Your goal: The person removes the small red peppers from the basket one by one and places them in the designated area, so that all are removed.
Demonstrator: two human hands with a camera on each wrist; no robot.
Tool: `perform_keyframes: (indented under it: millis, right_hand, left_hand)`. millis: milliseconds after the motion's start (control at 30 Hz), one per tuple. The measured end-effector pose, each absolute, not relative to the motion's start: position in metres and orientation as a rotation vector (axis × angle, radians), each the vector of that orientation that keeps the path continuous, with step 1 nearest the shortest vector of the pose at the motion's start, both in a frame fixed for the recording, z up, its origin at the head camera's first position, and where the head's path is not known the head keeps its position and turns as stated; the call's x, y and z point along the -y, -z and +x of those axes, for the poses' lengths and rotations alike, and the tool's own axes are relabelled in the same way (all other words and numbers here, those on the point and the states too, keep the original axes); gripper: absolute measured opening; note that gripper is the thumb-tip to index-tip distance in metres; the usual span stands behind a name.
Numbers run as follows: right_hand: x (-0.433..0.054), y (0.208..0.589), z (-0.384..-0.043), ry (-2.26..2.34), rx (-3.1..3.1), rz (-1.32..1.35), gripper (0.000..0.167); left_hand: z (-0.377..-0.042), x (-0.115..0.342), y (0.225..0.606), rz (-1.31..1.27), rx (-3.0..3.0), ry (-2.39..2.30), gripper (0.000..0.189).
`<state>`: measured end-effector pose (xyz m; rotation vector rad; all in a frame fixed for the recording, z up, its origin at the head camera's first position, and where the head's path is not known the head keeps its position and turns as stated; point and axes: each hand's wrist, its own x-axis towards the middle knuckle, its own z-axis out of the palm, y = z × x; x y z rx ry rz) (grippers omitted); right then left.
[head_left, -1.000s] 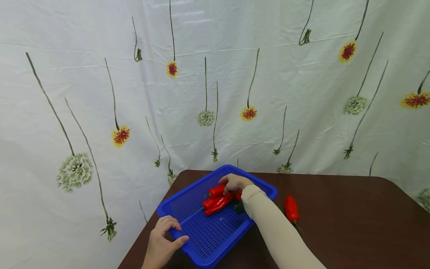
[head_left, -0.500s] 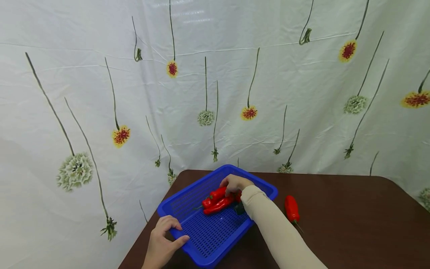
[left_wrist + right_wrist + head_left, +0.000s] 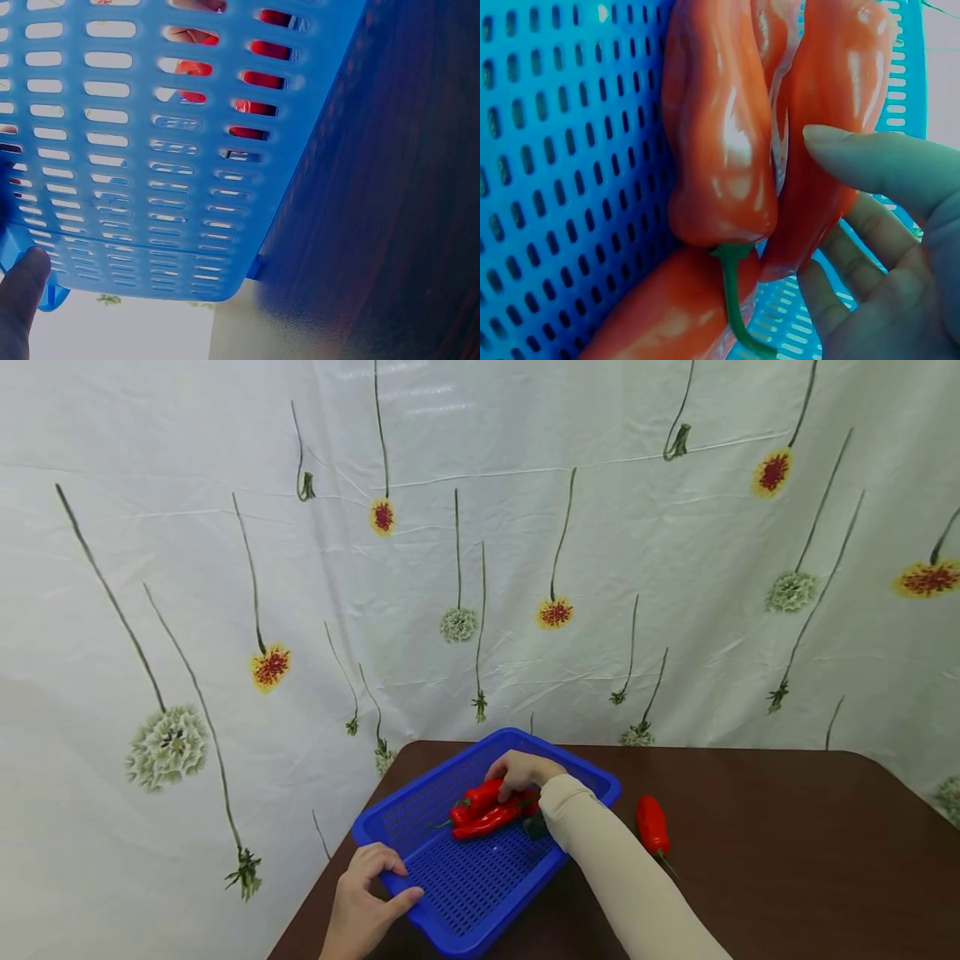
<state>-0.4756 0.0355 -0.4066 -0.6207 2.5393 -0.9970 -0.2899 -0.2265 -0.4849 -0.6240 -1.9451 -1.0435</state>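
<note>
Right hand point(image 3: 521, 771) pinches the pepper point(image 3: 832, 82) mid-body, best spot: light, firm, slick, I'd guess; left hand point(image 3: 367, 889) grips basket point(image 3: 461, 881).

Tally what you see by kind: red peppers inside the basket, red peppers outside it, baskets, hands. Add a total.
Red peppers inside: 4 visible; the right hand may hide more
Red pepper outside, on the table: 1
Blue basket: 1
Hands, right and left hand: 2
Total in view: 8
</note>
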Motion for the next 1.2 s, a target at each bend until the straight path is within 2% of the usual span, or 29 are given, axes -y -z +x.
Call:
perform_keyframes:
  millis: [433,1200]
  right_hand:
    - [-0.035,0.398,-0.472,1.055,-2.464,-0.735,0.034]
    - [-0.033,0.378,-0.454,1.146,-2.369,-0.821,0.037]
  left_hand:
    - [-0.285,0.227,0.482,-0.616,1.999,1.035,0.042]
    - [-0.289,0.225,0.483,-0.599,1.954,1.001,0.044]
